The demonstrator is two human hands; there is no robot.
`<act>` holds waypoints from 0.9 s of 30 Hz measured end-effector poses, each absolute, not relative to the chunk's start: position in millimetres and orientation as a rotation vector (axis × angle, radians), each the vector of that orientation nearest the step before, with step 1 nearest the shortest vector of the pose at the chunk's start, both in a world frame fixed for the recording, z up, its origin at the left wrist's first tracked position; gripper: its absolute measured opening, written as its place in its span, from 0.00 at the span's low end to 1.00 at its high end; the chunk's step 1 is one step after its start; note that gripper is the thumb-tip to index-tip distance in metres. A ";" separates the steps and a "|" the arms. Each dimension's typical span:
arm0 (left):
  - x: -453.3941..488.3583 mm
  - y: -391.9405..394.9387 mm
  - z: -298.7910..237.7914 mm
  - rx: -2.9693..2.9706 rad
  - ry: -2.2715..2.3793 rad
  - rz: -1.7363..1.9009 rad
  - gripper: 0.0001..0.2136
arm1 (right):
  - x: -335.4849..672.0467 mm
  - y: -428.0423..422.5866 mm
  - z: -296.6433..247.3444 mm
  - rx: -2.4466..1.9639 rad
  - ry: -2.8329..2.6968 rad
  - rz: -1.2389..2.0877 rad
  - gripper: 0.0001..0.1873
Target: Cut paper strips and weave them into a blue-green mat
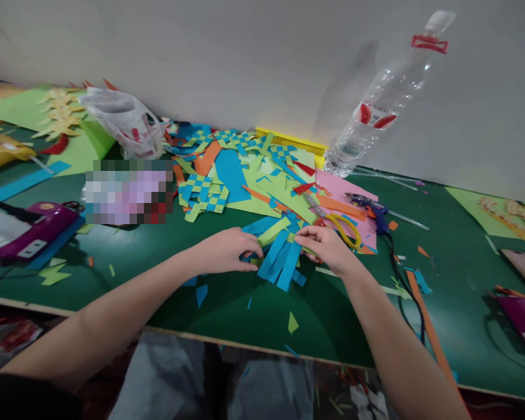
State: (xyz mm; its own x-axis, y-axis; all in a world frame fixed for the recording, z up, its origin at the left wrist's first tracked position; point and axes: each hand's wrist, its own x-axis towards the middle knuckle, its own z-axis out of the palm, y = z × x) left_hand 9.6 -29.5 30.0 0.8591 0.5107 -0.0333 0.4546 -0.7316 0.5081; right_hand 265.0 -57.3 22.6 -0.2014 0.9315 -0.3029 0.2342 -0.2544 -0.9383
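Observation:
A partly woven piece of blue and light green paper strips (282, 256) is between my hands, its loose blue ends fanned towards me. My right hand (324, 246) pinches its right side between thumb and fingers. On the left edge, my left hand (231, 252) has its fingers curled round strip ends, with the fingertips partly hidden. Scissors with yellow handles (343, 228) lie just beyond my right hand. Finished blue-green checked weave (203, 195) lies beyond my left hand, among a heap of cut paper.
A clear plastic bottle (376, 111) leans against the wall. A blue glue gun (378, 216) with a black cord lies on the right. Purple power strips (30, 230) sit at both sides. A white plastic bag (122, 122) stands at back left. Paper scraps dot the green table (332, 326).

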 end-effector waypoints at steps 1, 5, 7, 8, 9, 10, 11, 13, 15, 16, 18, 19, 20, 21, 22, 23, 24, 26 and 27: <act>9.7 -29.3 30.4 2.508 0.701 0.146 0.07 | 265.0 -57.3 22.6 -1.458 -1.397 1.503 0.15; 10.1 -28.3 30.4 2.460 0.714 0.144 0.05 | 265.3 -57.4 22.8 -1.463 -1.408 1.503 0.15; 9.6 -28.3 30.7 2.431 0.722 0.153 0.05 | 265.4 -57.4 22.9 -1.468 -1.410 1.496 0.15; 9.0 -28.5 31.4 2.414 0.721 0.154 0.05 | 265.5 -57.5 23.0 -1.471 -1.411 1.493 0.15; 8.2 -28.9 32.6 2.393 0.718 0.151 0.05 | 265.6 -57.5 22.9 -1.473 -1.411 1.489 0.15; 7.1 -29.4 34.2 2.366 0.712 0.142 0.06 | 265.8 -57.5 22.8 -1.476 -1.411 1.486 0.15; 5.8 -30.0 36.1 2.330 0.704 0.131 0.06 | 266.1 -57.6 22.6 -1.477 -1.411 1.484 0.16; 3.0 -30.7 40.2 2.235 0.684 0.108 0.06 | 266.6 -57.5 22.0 -1.479 -1.410 1.483 0.16; 0.5 -30.4 43.9 2.119 0.649 0.108 0.06 | 267.0 -57.4 21.6 -1.476 -1.414 1.483 0.16; -0.6 -29.8 45.5 2.068 0.637 0.107 0.06 | 267.0 -57.3 21.5 -1.475 -1.416 1.483 0.16; -2.4 -28.1 48.3 1.990 0.615 0.109 0.08 | 266.8 -57.1 21.8 -1.473 -1.421 1.484 0.16; -3.2 -27.1 49.5 1.960 0.600 0.116 0.10 | 266.6 -57.1 22.1 -1.475 -1.422 1.483 0.16; -4.0 -26.2 50.8 1.932 0.584 0.131 0.11 | 266.4 -57.0 22.5 -1.478 -1.423 1.481 0.17; -4.7 -25.5 51.9 1.903 0.569 0.155 0.13 | 266.2 -57.0 22.9 -1.482 -1.425 1.478 0.17; -5.5 -25.1 52.8 1.871 0.561 0.184 0.14 | 266.0 -57.0 23.3 -1.487 -1.429 1.474 0.17; -6.2 -24.8 53.3 1.834 0.561 0.219 0.14 | 265.9 -57.0 23.6 -1.491 -1.432 1.469 0.17; -6.9 -24.7 53.3 1.789 0.571 0.263 0.15 | 265.9 -56.9 23.8 -1.494 -1.435 1.466 0.17; -7.9 -24.9 51.8 1.682 0.612 0.383 0.15 | 266.0 -56.9 24.1 -1.499 -1.442 1.463 0.17; -8.1 -25.0 50.3 1.620 0.630 0.463 0.14 | 266.0 -56.9 24.1 -1.501 -1.444 1.461 0.17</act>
